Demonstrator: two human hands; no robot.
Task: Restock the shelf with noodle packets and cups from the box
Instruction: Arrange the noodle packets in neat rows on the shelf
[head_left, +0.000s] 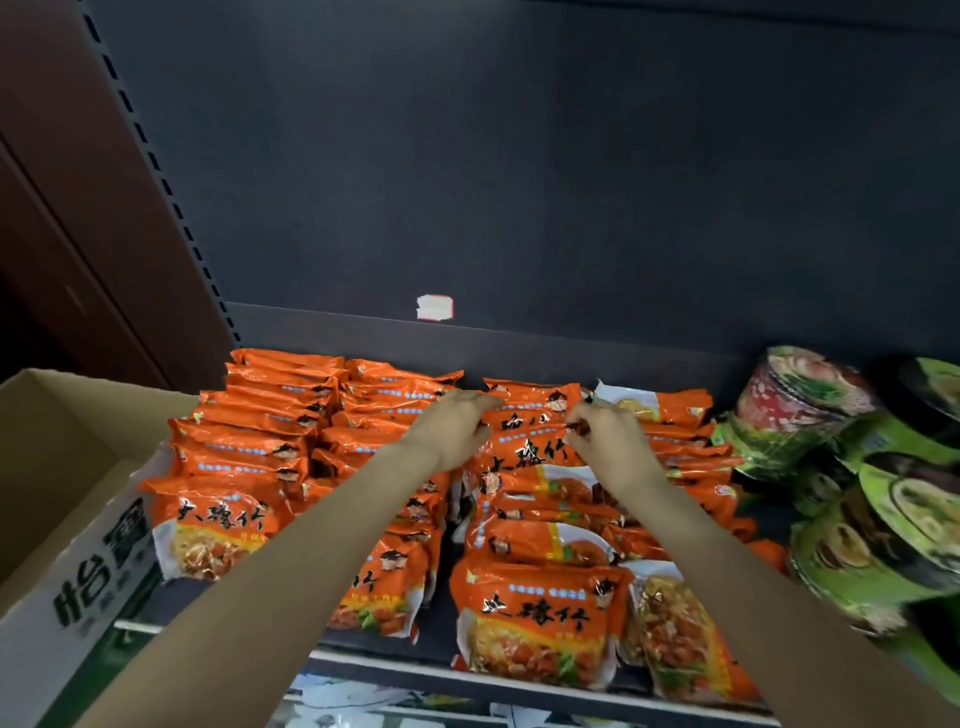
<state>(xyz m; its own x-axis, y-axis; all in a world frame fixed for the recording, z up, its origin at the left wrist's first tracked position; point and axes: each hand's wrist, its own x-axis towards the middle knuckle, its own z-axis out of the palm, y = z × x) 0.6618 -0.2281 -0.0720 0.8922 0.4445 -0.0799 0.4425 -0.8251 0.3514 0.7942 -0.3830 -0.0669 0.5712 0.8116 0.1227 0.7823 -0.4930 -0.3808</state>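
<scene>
My fingers (485, 402) are on an orange noodle packet (530, 439) far back in the third row of the shelf (519, 340). My left hand (452, 431) curls over its left edge, and my right hand (605, 434) pinches its right edge, so I judge I am squaring it against the packets behind. I hold both sides because the slick wrapper would slip and twist under one hand.

The other orange packets (540, 613) lean overlapped in rows from back to front, faces up, which keeps each label readable and lets the rows pack tight. Right of them the green noodle cups (872, 525) lie stacked on their sides, lids toward me. The cardboard box (78, 525) sits open at my left, just beside the shelf, within easy reach; I cannot see what is left inside it.
</scene>
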